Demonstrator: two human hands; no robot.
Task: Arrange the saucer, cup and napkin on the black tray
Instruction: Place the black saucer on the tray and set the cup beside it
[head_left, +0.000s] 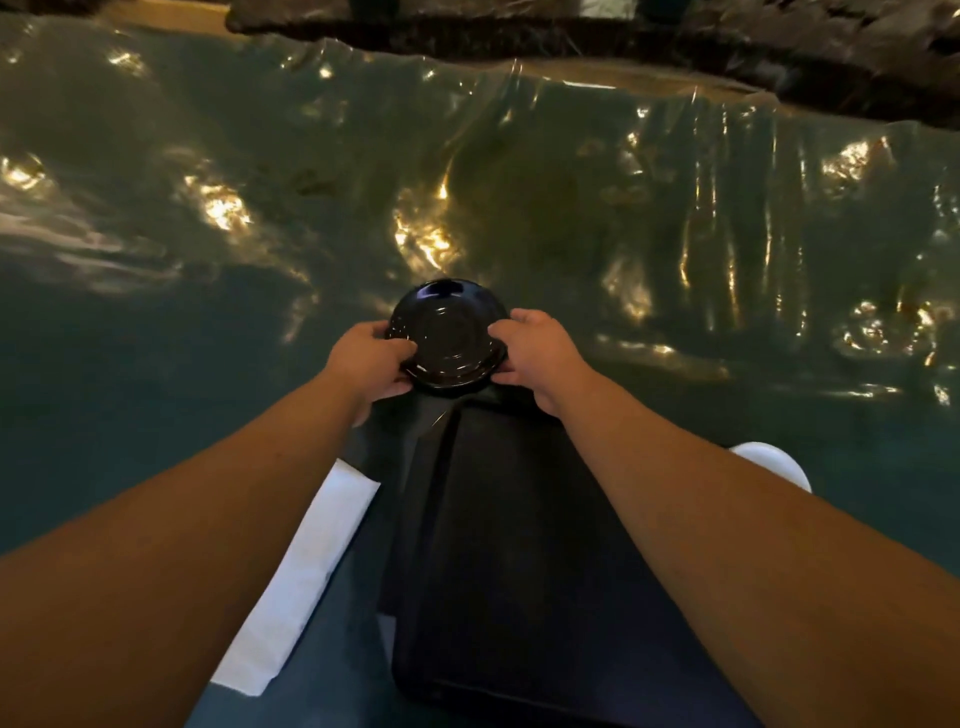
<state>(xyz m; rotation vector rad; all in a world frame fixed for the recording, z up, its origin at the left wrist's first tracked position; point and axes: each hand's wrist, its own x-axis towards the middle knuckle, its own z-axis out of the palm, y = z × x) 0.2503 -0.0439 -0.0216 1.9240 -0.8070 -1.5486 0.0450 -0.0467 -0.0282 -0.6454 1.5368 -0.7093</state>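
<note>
A glossy black saucer (448, 335) is held at the far end of the black tray (519, 545), which lies lengthwise in front of me. My left hand (371, 364) grips the saucer's left rim and my right hand (540, 353) grips its right rim. A folded white napkin (306, 566) lies on the table just left of the tray, partly under my left forearm. A white cup (776, 462) shows to the right of the tray, mostly hidden behind my right forearm.
The table is covered with a shiny, wrinkled dark green plastic sheet (623, 208) that reflects warm light. A dark, rough surface (675, 41) runs along the table's far edge.
</note>
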